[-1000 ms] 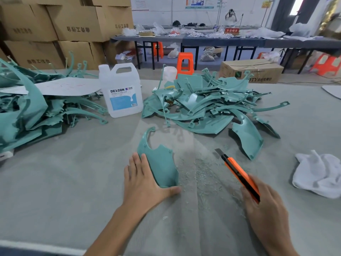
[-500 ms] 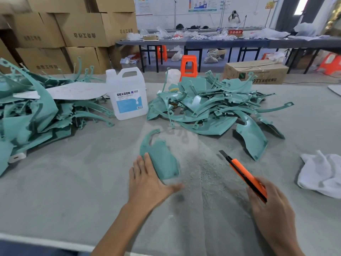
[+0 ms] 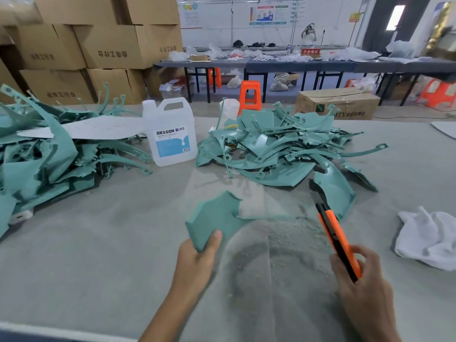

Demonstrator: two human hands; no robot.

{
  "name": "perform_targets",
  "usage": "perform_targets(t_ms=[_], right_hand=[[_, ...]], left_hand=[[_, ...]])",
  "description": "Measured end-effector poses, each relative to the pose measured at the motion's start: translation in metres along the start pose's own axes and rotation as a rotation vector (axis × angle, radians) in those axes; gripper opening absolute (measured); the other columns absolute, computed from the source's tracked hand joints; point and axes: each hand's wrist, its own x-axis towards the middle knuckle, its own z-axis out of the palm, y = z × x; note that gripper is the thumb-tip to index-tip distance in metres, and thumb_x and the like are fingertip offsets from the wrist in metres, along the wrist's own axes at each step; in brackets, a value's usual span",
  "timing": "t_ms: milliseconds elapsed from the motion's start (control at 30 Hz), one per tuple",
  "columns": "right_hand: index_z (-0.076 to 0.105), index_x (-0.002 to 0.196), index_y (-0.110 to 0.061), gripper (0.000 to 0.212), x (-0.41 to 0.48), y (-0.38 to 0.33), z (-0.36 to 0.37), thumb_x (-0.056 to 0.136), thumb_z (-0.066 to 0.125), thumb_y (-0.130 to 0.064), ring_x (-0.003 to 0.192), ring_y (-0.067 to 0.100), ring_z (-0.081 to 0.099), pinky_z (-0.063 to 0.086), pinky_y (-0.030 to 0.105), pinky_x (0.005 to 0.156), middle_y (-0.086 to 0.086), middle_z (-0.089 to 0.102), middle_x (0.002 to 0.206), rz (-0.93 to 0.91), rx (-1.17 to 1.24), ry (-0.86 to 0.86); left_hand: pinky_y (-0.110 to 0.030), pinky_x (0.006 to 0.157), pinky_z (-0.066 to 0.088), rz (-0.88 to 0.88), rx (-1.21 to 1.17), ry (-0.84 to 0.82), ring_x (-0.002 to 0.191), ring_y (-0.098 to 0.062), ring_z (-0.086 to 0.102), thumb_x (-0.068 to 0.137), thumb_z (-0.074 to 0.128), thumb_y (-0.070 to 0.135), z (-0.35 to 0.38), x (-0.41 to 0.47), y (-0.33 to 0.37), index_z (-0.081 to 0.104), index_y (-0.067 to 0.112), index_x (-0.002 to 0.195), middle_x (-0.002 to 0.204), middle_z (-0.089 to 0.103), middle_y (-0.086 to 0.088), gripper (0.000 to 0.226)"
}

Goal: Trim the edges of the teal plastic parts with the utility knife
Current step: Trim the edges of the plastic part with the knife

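Gripping teal part [image 3: 214, 222], knife [image 3: 336, 235] in hands

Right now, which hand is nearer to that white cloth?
The right. The right hand, holding the utility knife, sits just left of the white cloth; the left hand, gripping a teal part, is farther left.

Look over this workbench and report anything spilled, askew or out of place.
Teal shavings lie scattered on the table between the left hand, holding a part, and the right hand: trimming litter. A white sheet rests askew atop the left pile. The right hand's knife has its blade out.
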Motion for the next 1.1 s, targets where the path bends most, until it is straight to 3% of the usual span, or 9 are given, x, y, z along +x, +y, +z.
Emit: perform_targets(t_ms=[100, 167, 233, 300, 400, 500, 767, 900, 1100], right_hand=[[0.055, 0.113, -0.04, 0.033, -0.014, -0.016, -0.002, 0.082, 0.06, -0.051, 0.068, 0.025, 0.065, 0.045, 0.036, 0.062, -0.006, 0.069, 0.077, -0.036, 0.012, -0.067], [0.061, 0.112, -0.047, 0.038, -0.024, -0.032, -0.004, 0.079, 0.05, -0.061, 0.066, 0.009, 0.066, 0.048, 0.023, 0.062, -0.012, 0.068, 0.072, -0.101, 0.012, -0.155], [0.06, 0.112, -0.054, 0.038, -0.03, -0.047, -0.002, 0.079, 0.044, -0.065, 0.067, 0.007, 0.067, 0.053, 0.026, 0.067, -0.012, 0.067, 0.072, -0.154, -0.004, -0.244], [0.051, 0.118, -0.06, 0.04, -0.032, -0.06, 0.0, 0.081, 0.04, -0.068, 0.067, 0.01, 0.067, 0.054, 0.032, 0.067, -0.009, 0.067, 0.072, -0.211, -0.021, -0.309], [0.039, 0.122, -0.065, 0.042, -0.034, -0.077, 0.002, 0.081, 0.035, -0.071, 0.066, 0.009, 0.063, 0.049, 0.023, 0.063, -0.012, 0.065, 0.073, -0.282, -0.054, -0.373], [0.047, 0.123, -0.06, 0.043, -0.037, -0.085, 0.001, 0.083, 0.035, -0.072, 0.063, 0.007, 0.059, 0.046, 0.02, 0.06, -0.015, 0.062, 0.07, -0.33, -0.058, -0.44], [0.058, 0.124, -0.049, 0.039, -0.022, -0.094, -0.007, 0.093, 0.04, -0.065, 0.045, 0.008, 0.051, 0.042, 0.023, 0.045, -0.011, 0.051, 0.052, -0.426, -0.203, -0.365], [0.061, 0.127, -0.044, 0.038, 0.006, -0.1, -0.008, 0.094, 0.046, -0.054, 0.045, 0.007, 0.051, 0.045, 0.027, 0.046, -0.01, 0.052, 0.051, -0.403, -0.355, -0.354], [0.057, 0.12, -0.048, 0.037, -0.002, -0.109, -0.009, 0.095, 0.037, -0.066, 0.045, 0.009, 0.053, 0.043, 0.025, 0.041, -0.01, 0.053, 0.053, -0.521, -0.288, -0.383]], left_hand=[[-0.037, 0.066, 0.056, -0.067, 0.13, -0.085, 0.075, -0.019, 0.072, 0.075, 0.061, 0.067, 0.015, -0.001, -0.012, 0.073, 0.02, 0.083, 0.081, 0.076, -0.002, 0.049], [-0.045, 0.072, 0.056, -0.055, 0.217, -0.09, 0.082, -0.026, 0.071, 0.083, 0.065, 0.058, 0.019, 0.001, -0.019, 0.068, 0.025, 0.078, 0.086, 0.074, -0.011, 0.034], [-0.047, 0.074, 0.055, -0.024, 0.27, -0.097, 0.081, -0.028, 0.069, 0.091, 0.067, 0.044, 0.02, 0.004, -0.025, 0.061, 0.033, 0.076, 0.089, 0.073, -0.015, 0.02], [-0.046, 0.073, 0.054, -0.019, 0.28, -0.111, 0.074, -0.024, 0.063, 0.094, 0.066, 0.036, 0.02, 0.004, -0.029, 0.06, 0.032, 0.08, 0.083, 0.071, -0.012, 0.016], [-0.035, 0.067, 0.045, -0.02, 0.242, -0.129, 0.071, -0.014, 0.051, 0.096, 0.065, 0.033, 0.02, 0.005, -0.033, 0.065, 0.017, 0.086, 0.079, 0.06, 0.0, 0.019], [-0.032, 0.062, 0.039, -0.021, 0.255, -0.125, 0.064, -0.013, 0.047, 0.096, 0.064, 0.035, 0.021, 0.005, -0.034, 0.063, 0.002, 0.087, 0.071, 0.055, -0.001, 0.034], [-0.031, 0.055, 0.032, 0.031, 0.306, -0.117, 0.055, -0.01, 0.036, 0.096, 0.062, 0.038, 0.02, 0.003, -0.032, 0.059, 0.002, 0.081, 0.06, 0.043, 0.004, 0.039], [-0.032, 0.061, 0.037, 0.004, 0.256, -0.135, 0.064, -0.014, 0.044, 0.097, 0.06, 0.039, 0.019, 0.006, -0.029, 0.062, -0.002, 0.089, 0.069, 0.051, -0.001, 0.042], [-0.033, 0.059, 0.036, 0.003, 0.252, -0.132, 0.061, -0.014, 0.042, 0.096, 0.063, 0.036, 0.018, 0.004, -0.028, 0.062, -0.002, 0.087, 0.065, 0.049, -0.002, 0.04]])
